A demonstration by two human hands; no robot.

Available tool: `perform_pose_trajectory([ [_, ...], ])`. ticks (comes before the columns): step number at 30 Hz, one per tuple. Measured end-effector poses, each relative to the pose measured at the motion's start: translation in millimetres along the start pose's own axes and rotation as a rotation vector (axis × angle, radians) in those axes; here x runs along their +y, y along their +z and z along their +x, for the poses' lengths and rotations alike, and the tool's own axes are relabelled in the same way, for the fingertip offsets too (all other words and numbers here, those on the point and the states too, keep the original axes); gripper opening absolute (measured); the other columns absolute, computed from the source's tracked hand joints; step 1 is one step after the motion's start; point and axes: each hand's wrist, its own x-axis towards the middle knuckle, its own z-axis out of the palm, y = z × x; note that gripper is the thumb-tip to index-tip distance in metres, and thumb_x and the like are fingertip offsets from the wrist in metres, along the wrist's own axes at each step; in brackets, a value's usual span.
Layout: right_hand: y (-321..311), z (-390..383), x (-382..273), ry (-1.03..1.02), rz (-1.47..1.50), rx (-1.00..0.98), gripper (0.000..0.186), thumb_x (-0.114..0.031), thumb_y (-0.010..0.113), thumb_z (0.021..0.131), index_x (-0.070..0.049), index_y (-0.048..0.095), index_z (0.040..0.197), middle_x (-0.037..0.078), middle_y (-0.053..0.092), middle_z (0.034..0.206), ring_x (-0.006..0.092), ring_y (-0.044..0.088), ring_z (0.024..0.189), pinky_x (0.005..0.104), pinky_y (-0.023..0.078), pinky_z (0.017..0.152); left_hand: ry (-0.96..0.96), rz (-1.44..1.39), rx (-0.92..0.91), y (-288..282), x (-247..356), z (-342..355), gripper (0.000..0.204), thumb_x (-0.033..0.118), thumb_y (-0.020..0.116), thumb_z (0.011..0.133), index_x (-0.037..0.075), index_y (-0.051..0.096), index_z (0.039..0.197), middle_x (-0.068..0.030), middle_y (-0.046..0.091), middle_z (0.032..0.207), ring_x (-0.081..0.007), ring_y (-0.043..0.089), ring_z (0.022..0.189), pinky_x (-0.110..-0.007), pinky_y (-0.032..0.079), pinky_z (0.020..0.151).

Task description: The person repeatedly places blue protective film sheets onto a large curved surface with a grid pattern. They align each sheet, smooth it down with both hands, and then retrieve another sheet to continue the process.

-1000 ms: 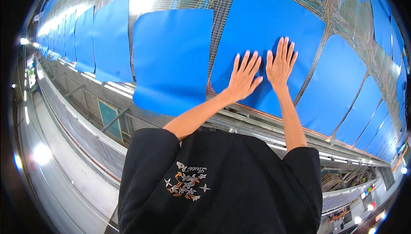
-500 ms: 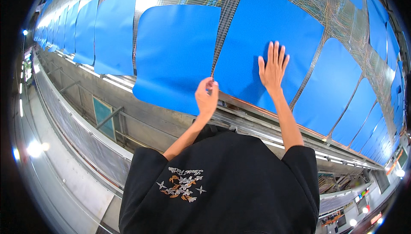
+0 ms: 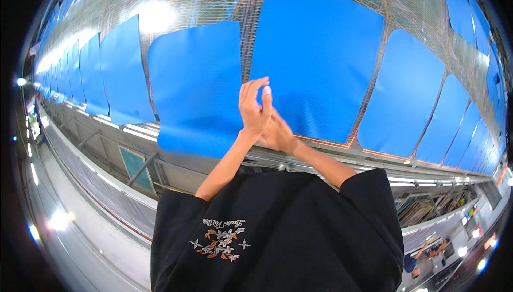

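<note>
My left hand (image 3: 254, 106) is raised over the gap between two blue textured sheets, its fingers bent and its thumb held apart, with nothing visible in it. My right hand (image 3: 279, 132) meets it from below and behind, and its fingers are mostly hidden by the left. Beside my left hand is the left sheet (image 3: 197, 78), whose near end droops over the table edge. To the right of my hands, a larger blue sheet (image 3: 315, 56) lies flat with its near edge along the rail.
More blue sheets (image 3: 403, 91) line the table to the right, and another row (image 3: 125, 73) runs left. The table top (image 3: 214, 3) carries many coloured lines. Metal rails (image 3: 320, 158) border its near side. A person (image 3: 412, 264) is visible at lower right.
My right hand has lifted off the larger sheet and moved left to meet my left hand. My left hand has risen slightly, its fingers now straighter. The view has shifted a little.
</note>
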Motion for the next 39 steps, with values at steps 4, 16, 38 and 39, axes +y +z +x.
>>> perform_pose_trajectory([
  [4,-6,-44,4,-0.046,-0.241,-0.076,0.077,-0.060,0.058,0.095,-0.013,0.048,0.156,0.012,0.046,0.160,0.0287,0.036,0.152,0.0521,0.022,0.126,0.332,0.208,-0.317,53,0,36,0.047,0.031,0.059,0.103,0.007,0.058,0.144,-0.0138,0.057,0.148,-0.0382,0.048,0.140,-0.053,0.034,0.117],
  [16,-267,78,235,0.472,-0.719,0.814,0.065,-0.049,0.048,0.105,-0.009,0.046,0.157,0.021,0.040,0.164,0.0436,0.034,0.152,0.0635,0.019,0.124,0.603,0.518,-0.251,153,-59,220,0.057,0.052,0.041,0.110,0.028,0.043,0.161,-0.0064,0.034,0.170,-0.0352,0.026,0.158,-0.059,0.013,0.128],
  [38,-56,-170,-17,1.101,-0.372,0.635,0.082,-0.040,0.055,0.104,0.013,0.024,0.159,0.032,0.023,0.167,0.0458,0.023,0.156,0.0556,0.018,0.126,0.761,0.521,-0.898,82,-10,-36,0.082,0.060,0.037,0.107,0.001,0.029,0.163,-0.0179,0.023,0.172,-0.0424,0.013,0.160,-0.060,0.010,0.128],
  [39,-60,-171,-22,1.117,-0.328,0.684,0.081,-0.038,0.057,0.104,0.013,0.025,0.158,0.032,0.025,0.166,0.0461,0.025,0.155,0.0550,0.021,0.126,0.760,0.495,-0.928,70,-11,-57,0.082,0.060,0.038,0.106,0.001,0.029,0.163,-0.0166,0.023,0.172,-0.0418,0.013,0.160,-0.060,0.010,0.129],
])
